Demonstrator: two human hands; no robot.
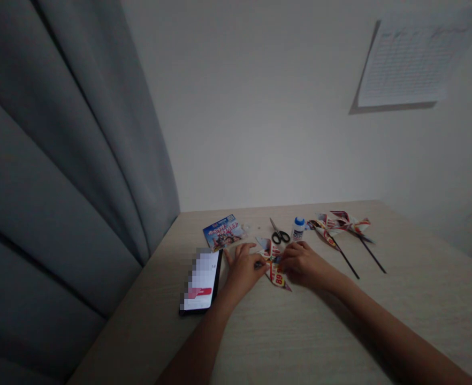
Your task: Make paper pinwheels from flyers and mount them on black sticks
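Note:
A pinwheel folded from glossy red-and-white printed paper (275, 272) lies on the tabletop (300, 331), its blades spread around the centre. My left hand (242, 270) pinches its middle from the left, with a small dark item showing at the fingertips. My right hand (300, 262) grips the centre from the right, and its fingers hide the join. Just beyond my right hand stand a small white glue bottle with a blue cap (298, 228) and a pair of black-handled scissors (280, 233).
Two paper pinwheels on black sticks (338, 224) lie at the far right of the table. A printed leaflet (223, 232) and a lit smartphone (201, 280) are at the left. A grey curtain hangs left; a wall with a pinned paper sheet (412, 64) rises behind.

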